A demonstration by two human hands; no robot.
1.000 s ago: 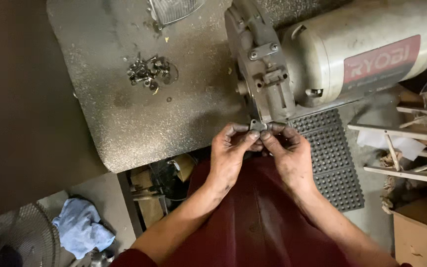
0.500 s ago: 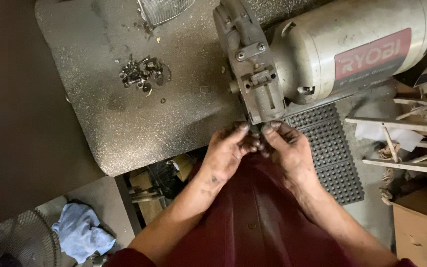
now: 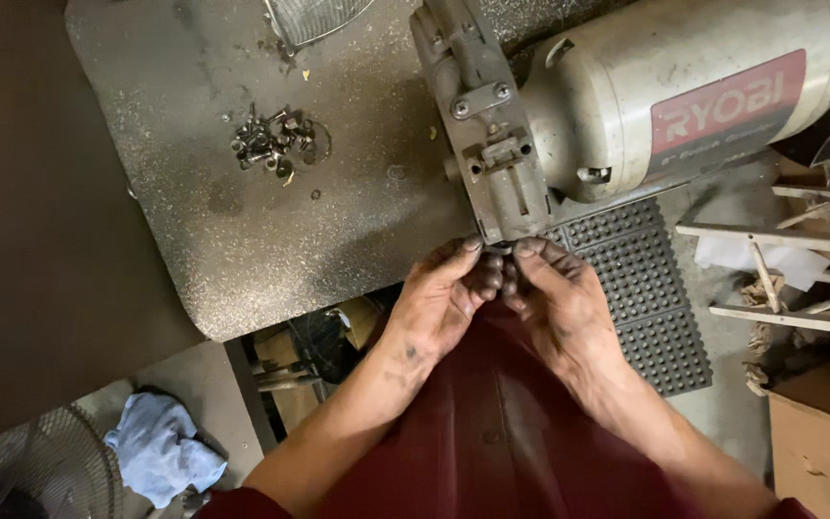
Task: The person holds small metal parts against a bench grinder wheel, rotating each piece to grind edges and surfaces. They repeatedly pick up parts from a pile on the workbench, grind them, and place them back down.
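— What's different from a second ago?

— Not much in the hands themselves. The view has slid a little, so the grinder sits further left in it, but both hands are still pressed together at the same spot, at the bottom corner of the grey metal guard [image 3: 487, 144]. The work hasn't moved on; whatever they're fiddling with is still being worked at that corner.

— How are they held?

— The left hand [image 3: 444, 303] comes up from below, fingers curled in, thumb tip up against the guard's edge. The right hand [image 3: 554, 298] mirrors it, knuckles nearly touching the left. Both are closed round something tiny between the fingertips; I can't make out what it is.

— And further off?

— The pale bench grinder [image 3: 684, 106] lies on the speckled table [image 3: 194, 240], above a black rubber mat [image 3: 646, 288]. Further back sits a little heap of screws and nuts [image 3: 266, 144], well apart from the hands.
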